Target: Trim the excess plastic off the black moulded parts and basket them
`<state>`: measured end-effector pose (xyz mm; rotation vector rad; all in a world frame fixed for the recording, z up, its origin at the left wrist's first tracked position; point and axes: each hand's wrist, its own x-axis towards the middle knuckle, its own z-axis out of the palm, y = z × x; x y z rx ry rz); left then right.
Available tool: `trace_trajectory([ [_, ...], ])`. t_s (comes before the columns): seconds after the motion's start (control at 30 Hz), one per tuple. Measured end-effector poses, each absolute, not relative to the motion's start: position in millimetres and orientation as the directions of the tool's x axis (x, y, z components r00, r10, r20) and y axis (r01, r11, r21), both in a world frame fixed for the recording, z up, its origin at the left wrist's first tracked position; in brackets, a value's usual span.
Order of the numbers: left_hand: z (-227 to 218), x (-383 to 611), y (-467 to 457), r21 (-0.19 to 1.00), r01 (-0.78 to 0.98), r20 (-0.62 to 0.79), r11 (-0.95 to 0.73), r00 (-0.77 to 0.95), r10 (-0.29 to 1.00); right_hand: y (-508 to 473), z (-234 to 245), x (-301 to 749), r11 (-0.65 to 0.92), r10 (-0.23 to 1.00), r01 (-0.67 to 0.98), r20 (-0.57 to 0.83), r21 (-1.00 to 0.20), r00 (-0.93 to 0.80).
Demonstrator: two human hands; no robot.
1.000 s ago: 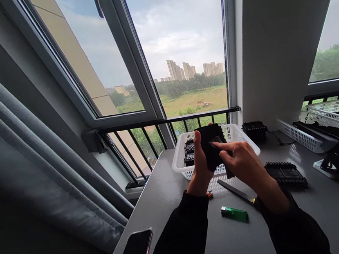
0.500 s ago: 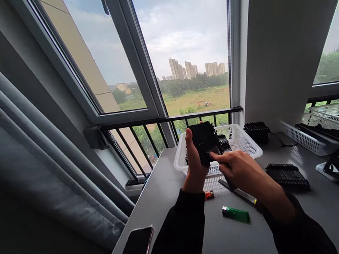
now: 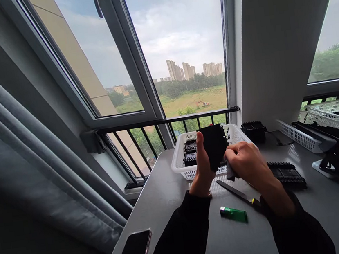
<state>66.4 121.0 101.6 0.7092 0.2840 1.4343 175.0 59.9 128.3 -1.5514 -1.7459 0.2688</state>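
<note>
Grey table (image 3: 165, 189) is sitting under a window (image 3: 178, 27), with a curtain (image 3: 39, 172) hanging at the left. Left hand (image 3: 203, 166) is holding a black plate (image 3: 214, 144) up and tilted, in front of the white basket (image 3: 188, 174). Its thumb is running along the plate's left edge; the other fingers are mostly hiding behind, so can't tell their exact spread. Right hand (image 3: 248, 160) is curling into a fist at the plate's lower right edge, fingers closing on a grey scrap (image 3: 230, 172) that's hanging below. Can't tell the scrap's material, or if the knuckles are touching the plate. More black ribbed parts (image 3: 189, 153) are lying in the basket. Below the hands, a flat-bladed tool (image 3: 234, 190) is lying diagonally, handle end going under the right sleeve; green lighter (image 3: 234, 214) is lying just nearer. Phone (image 3: 132, 253) is resting near the left table edge. Another ribbed panel (image 3: 286, 174) is lying right of the right wrist.
</note>
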Motion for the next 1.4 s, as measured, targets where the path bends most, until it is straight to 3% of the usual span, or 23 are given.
trace_trajectory([
  [0.1,100,67,119,0.607,-0.795,0.221,0.010,0.180,0.958,58,131,184,0.357,0.860,0.562,0.497,-0.746,0.114],
  [0.27,98,68,114,0.660,-0.732,0.134,0.171,0.339,0.931,61,129,177,0.528,0.807,0.472,0.591,-0.706,-0.018],
  [0.8,107,44,128,0.543,-0.840,0.207,0.015,0.151,0.967,58,124,163,0.517,0.855,0.601,0.343,-0.610,-0.388],
  [0.97,108,47,126,0.569,-0.821,0.209,0.046,0.198,0.958,57,129,172,0.381,0.923,0.644,0.319,-0.663,-0.217],
  [1.1,102,59,128,0.566,-0.819,0.169,0.093,0.225,0.959,58,131,177,0.428,0.851,0.555,0.525,-0.713,0.018],
  [1.23,93,65,129,0.602,-0.775,0.063,0.192,0.285,0.956,64,126,172,0.557,0.773,0.580,0.626,-0.594,-0.101],
  [1.4,96,59,131,0.591,-0.799,0.062,0.113,0.184,0.981,64,121,168,0.550,0.812,0.686,0.499,-0.477,-0.304],
])
